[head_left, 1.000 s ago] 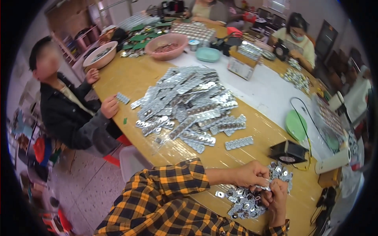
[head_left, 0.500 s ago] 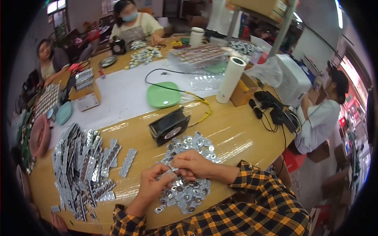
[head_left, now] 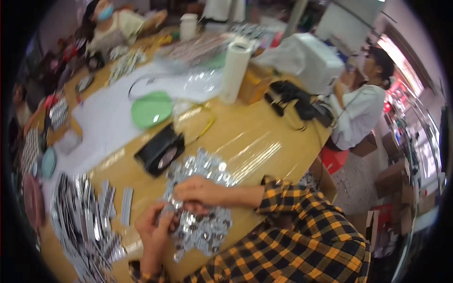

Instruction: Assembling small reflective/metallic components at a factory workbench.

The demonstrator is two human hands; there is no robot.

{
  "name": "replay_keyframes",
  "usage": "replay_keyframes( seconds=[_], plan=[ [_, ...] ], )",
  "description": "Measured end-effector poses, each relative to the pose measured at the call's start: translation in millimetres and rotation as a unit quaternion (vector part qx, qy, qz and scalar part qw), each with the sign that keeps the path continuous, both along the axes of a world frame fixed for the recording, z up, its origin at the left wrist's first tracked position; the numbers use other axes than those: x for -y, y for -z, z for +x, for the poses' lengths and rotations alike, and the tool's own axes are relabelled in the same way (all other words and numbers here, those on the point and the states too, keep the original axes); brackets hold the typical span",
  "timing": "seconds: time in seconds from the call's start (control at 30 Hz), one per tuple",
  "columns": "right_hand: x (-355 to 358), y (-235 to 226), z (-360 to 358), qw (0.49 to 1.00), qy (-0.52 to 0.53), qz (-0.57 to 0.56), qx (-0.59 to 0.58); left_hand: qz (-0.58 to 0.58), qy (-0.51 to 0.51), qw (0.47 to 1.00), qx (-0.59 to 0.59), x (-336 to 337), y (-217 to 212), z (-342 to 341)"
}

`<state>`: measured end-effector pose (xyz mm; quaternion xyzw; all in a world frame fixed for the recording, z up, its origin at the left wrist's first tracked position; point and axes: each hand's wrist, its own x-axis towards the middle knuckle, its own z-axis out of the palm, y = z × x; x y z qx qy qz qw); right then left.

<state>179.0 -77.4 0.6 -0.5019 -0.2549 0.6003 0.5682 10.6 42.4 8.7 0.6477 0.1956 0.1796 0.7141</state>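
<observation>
Right hand and left hand, both bare, are close together over a spread-out heap of little silver metal pieces, near the front edge of the table. Their fingers are bent in and the tips are close to each other. It is too blurry there to tell whether either hand is pinching a silver piece. Biggest of all is the yellow-brown table with a shiny clear cover. A person in a white top is at its right edge, and a person with a blue face mask is at its far edge. A long white sheet lies along the table, past its middle. Next is a big pile of long, thin silver strips, over toward the left edge. A boxy white machine with slots stands near the right edge. To its left is a tall white roll, just beside a brown cardboard box. One black square fan sits just past the heap, and a round light green plate lies behind the fan. Smaller than those is one flat silver strip, alone between the big pile and the heap.
</observation>
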Motion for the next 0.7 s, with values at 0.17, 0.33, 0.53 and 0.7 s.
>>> replay_keyframes(
  seconds=[0.17,0.33,0.53,0.7],
  plan=[
    [12,-17,5,0.998,0.031,-0.009,0.055,0.100,0.001,0.994,0.044,-4,2,13],
    [8,-15,7,0.997,0.014,0.012,0.071,0.155,-0.001,0.987,0.047,-8,-5,10],
    [6,-15,2,0.991,0.017,0.029,0.131,0.235,-0.010,0.970,0.069,-9,-5,9],
    [7,-20,-12,0.964,-0.071,0.099,0.235,0.335,-0.137,0.929,0.076,-8,8,17]
  ],
)
